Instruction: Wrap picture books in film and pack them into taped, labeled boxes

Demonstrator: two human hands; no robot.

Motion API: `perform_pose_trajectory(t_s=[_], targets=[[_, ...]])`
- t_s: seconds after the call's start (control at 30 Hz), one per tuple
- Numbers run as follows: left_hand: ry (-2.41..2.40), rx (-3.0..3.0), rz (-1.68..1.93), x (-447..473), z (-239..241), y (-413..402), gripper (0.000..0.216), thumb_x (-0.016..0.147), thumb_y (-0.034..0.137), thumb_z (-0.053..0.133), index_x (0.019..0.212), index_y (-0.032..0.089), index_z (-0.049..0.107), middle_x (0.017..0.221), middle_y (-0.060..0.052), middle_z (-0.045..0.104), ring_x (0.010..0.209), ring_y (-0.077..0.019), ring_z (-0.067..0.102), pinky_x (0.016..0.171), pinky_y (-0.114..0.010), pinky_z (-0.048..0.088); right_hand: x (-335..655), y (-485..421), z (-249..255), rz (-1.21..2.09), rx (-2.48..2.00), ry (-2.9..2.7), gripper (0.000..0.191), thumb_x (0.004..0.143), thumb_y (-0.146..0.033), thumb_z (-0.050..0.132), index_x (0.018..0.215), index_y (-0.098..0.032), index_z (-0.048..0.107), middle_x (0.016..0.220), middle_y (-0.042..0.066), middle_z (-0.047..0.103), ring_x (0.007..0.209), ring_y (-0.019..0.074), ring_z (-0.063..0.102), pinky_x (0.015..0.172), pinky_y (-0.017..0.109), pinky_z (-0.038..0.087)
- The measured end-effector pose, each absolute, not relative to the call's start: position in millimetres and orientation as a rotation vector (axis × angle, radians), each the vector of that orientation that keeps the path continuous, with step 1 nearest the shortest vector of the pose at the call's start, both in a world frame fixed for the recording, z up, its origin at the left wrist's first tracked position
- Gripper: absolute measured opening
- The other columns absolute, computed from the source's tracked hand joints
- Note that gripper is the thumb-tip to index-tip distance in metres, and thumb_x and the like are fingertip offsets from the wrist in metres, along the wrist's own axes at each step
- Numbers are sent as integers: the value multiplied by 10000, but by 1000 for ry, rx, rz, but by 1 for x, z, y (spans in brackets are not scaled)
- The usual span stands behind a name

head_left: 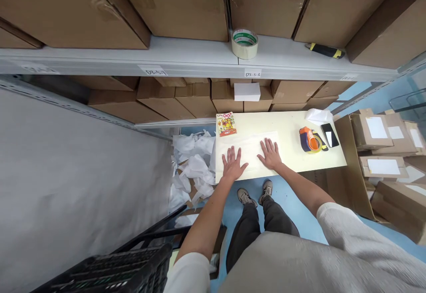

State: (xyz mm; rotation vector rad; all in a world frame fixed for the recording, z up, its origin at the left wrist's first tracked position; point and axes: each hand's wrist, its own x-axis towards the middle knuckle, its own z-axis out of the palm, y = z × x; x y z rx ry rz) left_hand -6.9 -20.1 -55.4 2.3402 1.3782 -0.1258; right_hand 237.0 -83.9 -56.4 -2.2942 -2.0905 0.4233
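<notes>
My left hand lies flat with fingers spread on a thin whitish sheet, which rests on the pale yellow tabletop. My right hand is pressed flat on the sheet's right part, fingers apart too. The sheet nearly matches the table in colour, so its edges are hard to make out. Beyond my left hand, at the table's far left corner, is a small colourful printed packet. To the right of my right hand stands an orange and dark blue tape dispenser.
A phone and crumpled white wrapping lie at the table's right end. Labelled cartons fill a big box on the right. White plastic scraps heap on the left, near a black crate. The shelf holds a tape roll and a utility knife.
</notes>
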Motion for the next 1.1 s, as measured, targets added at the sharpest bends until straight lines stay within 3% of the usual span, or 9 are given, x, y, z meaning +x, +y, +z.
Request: perform_pose_trajectory(t_s=[0.13, 0.27, 0.43, 0.63, 0.73, 0.9, 1.1], targets=[[1386, 2346, -149, -11, -59, -19, 913, 996, 640, 540, 1759, 243, 234, 1842, -161, 112, 1704, -391, 77, 1332, -668, 118, 235, -81, -55, 456, -2315, -2072, 827, 1090, -587, 368, 1769, -153, 181, 1831, 182, 107, 1697, 363, 52, 1333, 640, 52], [1386, 2336, -159, -14, -49, -13, 831, 1006, 597, 533, 1737, 267, 315, 1828, -149, 199, 1688, -398, 159, 1318, -657, 186, 235, -74, -48, 463, -2317, -2019, 766, 1085, -541, 394, 1750, -185, 261, 1807, 191, 223, 1671, 385, 143, 1314, 660, 81], [1370, 2321, -94, -21, -36, 7, 654, 1054, 429, 474, 1681, 252, 429, 1747, -134, 415, 1583, -366, 385, 1259, -558, 355, 220, -38, -33, 452, -2310, -1837, 592, 1082, -371, 408, 1637, -174, 471, 1651, 211, 475, 1485, 381, 430, 1224, 597, 334], [1261, 2336, -32, -40, -36, 26, 604, 1052, 300, 466, 1654, 245, 454, 1680, -100, 514, 1495, -311, 477, 1184, -456, 448, 170, 47, -39, 832, -2271, -1430, 434, 1042, -352, 479, 1410, -201, 654, 1313, 126, 719, 1197, 278, 660, 1049, 422, 529], [1205, 2346, -49, -47, -40, 24, 623, 1024, 283, 526, 1643, 247, 470, 1717, -92, 462, 1525, -322, 436, 1202, -471, 422, 146, 84, -46, 970, -2307, -1166, 417, 1025, -430, 543, 1344, -194, 669, 1237, 115, 739, 1138, 266, 692, 992, 393, 551], [1171, 2347, -8, -52, -44, 16, 636, 998, 256, 568, 1629, 260, 482, 1748, -72, 416, 1538, -320, 417, 1228, -494, 389, 116, 110, -42, 901, -2489, -910, 488, 953, -555, 667, 1297, -208, 661, 1348, 172, 666, 1242, 342, 632, 1049, 514, 508], [1177, 2312, 45, -53, -46, 15, 631, 987, 244, 587, 1612, 266, 504, 1736, -68, 437, 1532, -318, 425, 1234, -497, 389, 94, 117, -33, 853, -2649, -781, 430, 953, -508, 711, 1249, -201, 654, 1422, 172, 617, 1363, 346, 549, 1103, 515, 420]])
